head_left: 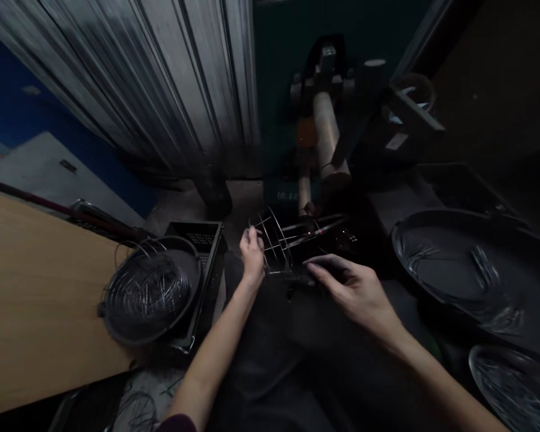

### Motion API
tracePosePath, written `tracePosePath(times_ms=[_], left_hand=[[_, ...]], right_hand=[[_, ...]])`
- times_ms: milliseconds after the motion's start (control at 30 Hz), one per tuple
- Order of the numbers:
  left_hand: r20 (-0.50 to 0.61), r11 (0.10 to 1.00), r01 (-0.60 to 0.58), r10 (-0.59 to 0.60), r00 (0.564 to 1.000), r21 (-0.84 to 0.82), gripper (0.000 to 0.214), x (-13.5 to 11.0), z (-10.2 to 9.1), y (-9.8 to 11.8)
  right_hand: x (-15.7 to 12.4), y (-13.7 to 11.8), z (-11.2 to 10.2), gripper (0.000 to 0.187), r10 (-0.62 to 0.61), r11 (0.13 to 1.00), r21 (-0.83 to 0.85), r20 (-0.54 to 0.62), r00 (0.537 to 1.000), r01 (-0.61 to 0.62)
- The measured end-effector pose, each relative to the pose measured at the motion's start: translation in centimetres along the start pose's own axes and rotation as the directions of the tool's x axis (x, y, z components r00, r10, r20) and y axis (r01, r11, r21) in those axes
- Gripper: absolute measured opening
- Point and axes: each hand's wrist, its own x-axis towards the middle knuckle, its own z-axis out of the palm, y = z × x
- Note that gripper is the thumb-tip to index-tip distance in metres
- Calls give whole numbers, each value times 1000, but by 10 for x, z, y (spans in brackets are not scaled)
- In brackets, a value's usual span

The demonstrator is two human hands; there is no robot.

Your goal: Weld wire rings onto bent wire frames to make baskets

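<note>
Nearest us lie our forearms (216, 357), a dark sleeve (177, 423) at the edge of the left one, with dark cloth (279, 366) spread between them, below both hands.

We have the wire frame (276, 247) just right of our left hand (252, 255), tilted, its thin bars crossing in a grid. That hand is clamped on the frame's left edge, thumb uppermost. Our right hand (355, 291) is on the other side of the frame, thumb and forefinger tips close to one another; we cannot tell whether they pinch a wire. Long strips (297, 240) run from the frame to the right, past the space above our right hand, and small red glowing spots (320, 231) show on them, under the tip of a rod (304, 195).

Beyond both hands, we see the machine with a thick pale cylinder (329, 135) slanting down toward us. Left of our left hand sits a round pan (192, 264) heaped with wires (155, 285), at a black crate (216, 249). Right of our right hand is a wide tray (450, 258) with bundled wires along its sides, and nearer us a bowl (473, 359) of more wires. Ridged metal (184, 78) rises beyond our left hand.
</note>
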Motion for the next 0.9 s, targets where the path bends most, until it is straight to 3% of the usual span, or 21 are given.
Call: tracePosePath(times_ms=[100,167,200,267,300,333,367,400,433,467,500,567,633,733,800,833,867,900], left_hand=[[75,988,-88,79,994,129,31,-34,-20,-22],[223,960,-188,141,965,206,26,-52,-33,-36],[339,939,-258,171,925,229,25,-59,-39,-43],[594,878,-411,198,780,247,22,-65,-51,-52],[677,847,-471,196,709,248,22,-66,-57,-55],[700,828,-499,196,686,257,25,-65,-63,-58],[650,828,-484,206,731,281,31,-63,-69,-59],[526,853,-419,213,823,311,37,-60,-74,-59],[354,899,-305,187,917,315,41,-57,-77,-58],[186,948,-153,103,977,279,44,-52,-78,-56],[74,979,8,-24,997,203,45,-47,-77,-53],[48,960,280,-281,959,23,48,-35,-72,-44],[102,890,446,-436,894,-100,47,-26,-64,-32],[13,800,581,-586,810,-151,35,-27,-52,-14],[-74,771,624,-634,769,-127,30,-28,-46,-8],[-63,778,616,-626,777,-126,28,-26,-42,-8],[-55,814,568,-577,815,-125,25,-23,-38,-11],[-41,851,516,-521,852,-101,24,-20,-33,-16]], right_hand=[[19,0,-11,15,-84,988,-137,-73,994,73],[39,8,-19,10,-13,981,-194,-112,994,-9],[48,14,-23,9,50,979,-194,-102,994,-70],[58,28,-26,20,169,975,-140,-23,985,-170],[58,36,-26,26,202,975,-99,27,979,-199],[56,43,-25,30,216,975,-59,66,974,-213],[52,51,-23,32,220,976,-31,90,971,-218],[45,60,-21,32,217,976,-20,103,971,-216],[38,69,-19,30,209,978,-27,110,972,-207],[31,79,-17,27,194,981,-48,111,975,-190],[24,90,-15,23,173,983,-81,103,979,-165],[9,112,-10,15,104,983,-155,58,993,-94],[-10,130,-4,10,7,980,-201,16,1000,-3],[-43,139,3,12,-130,961,-239,59,990,141],[-55,140,-7,17,-182,939,-272,128,975,211],[-56,141,-22,19,-195,925,-303,131,972,227],[-58,143,-44,21,-194,909,-360,86,977,212],[-61,147,-73,23,-170,884,-446,-18,985,144]])
